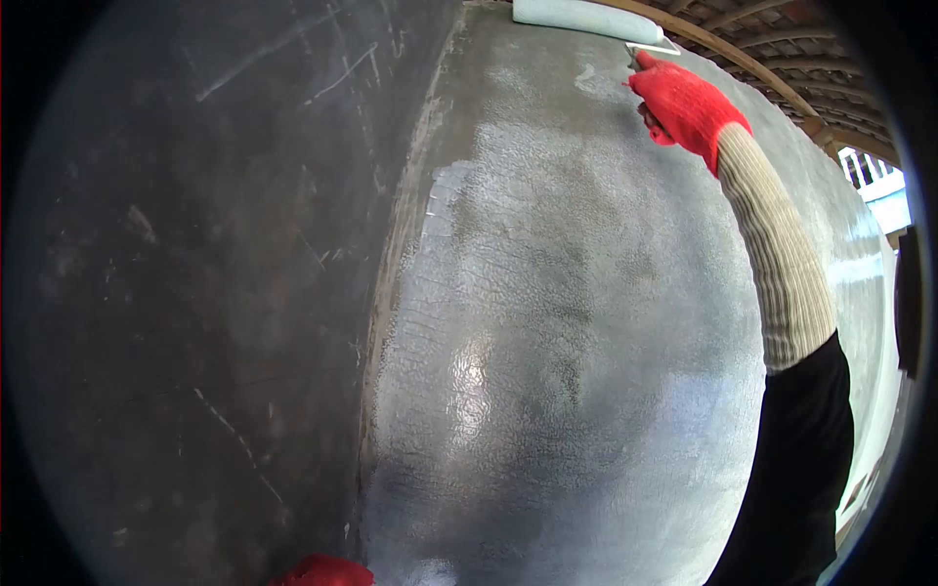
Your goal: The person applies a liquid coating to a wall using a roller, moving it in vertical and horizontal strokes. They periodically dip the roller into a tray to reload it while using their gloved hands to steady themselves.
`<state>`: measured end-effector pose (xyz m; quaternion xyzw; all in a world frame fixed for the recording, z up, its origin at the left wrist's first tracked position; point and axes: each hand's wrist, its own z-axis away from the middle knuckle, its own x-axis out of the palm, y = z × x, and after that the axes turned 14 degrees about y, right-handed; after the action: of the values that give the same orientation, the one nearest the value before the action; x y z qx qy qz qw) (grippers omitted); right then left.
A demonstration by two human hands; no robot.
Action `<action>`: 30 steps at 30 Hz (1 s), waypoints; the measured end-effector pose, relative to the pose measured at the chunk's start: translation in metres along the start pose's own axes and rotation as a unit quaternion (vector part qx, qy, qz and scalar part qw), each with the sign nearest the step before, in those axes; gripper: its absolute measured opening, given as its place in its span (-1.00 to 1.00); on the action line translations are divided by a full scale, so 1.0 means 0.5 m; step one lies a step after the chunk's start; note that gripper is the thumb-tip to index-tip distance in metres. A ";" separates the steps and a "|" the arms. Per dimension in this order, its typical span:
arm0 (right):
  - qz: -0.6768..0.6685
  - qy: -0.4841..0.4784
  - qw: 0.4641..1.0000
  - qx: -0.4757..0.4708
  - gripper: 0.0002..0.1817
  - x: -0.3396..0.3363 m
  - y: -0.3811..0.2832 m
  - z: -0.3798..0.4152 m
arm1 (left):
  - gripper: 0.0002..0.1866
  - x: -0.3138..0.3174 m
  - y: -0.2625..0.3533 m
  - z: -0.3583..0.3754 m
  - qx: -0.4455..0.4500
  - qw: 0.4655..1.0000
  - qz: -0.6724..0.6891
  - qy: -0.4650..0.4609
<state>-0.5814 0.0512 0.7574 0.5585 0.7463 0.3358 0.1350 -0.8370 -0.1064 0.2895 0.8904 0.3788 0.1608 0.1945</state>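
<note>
My right hand (689, 105), in a red glove, reaches up at the top right and is closed around the handle of a paint roller (586, 18). The pale roller sleeve lies against the top of a grey wall (586, 254). Whitish wet coating with a stippled, shiny look covers much of that wall, while bare grey shows near the top. Only the top of my left hand (325, 571), also in a red glove, shows at the bottom edge; its fingers are out of sight.
A darker grey wall (215, 244) with pale scratches meets the coated one at a rough vertical corner seam (396, 254). Overhead at the right is a tiled roof on wooden beams (772, 59). A bright opening (879, 186) shows at the far right.
</note>
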 end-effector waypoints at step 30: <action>0.264 -0.070 0.960 -0.069 -0.67 0.003 -0.130 -0.054 | -0.85 -0.026 -0.026 -0.004 0.042 0.996 0.055 -0.049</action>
<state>-0.6457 0.0333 0.7353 0.7469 0.5366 0.3701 0.1313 -0.8545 -0.1071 0.2836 0.9242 0.3253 0.1113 0.1664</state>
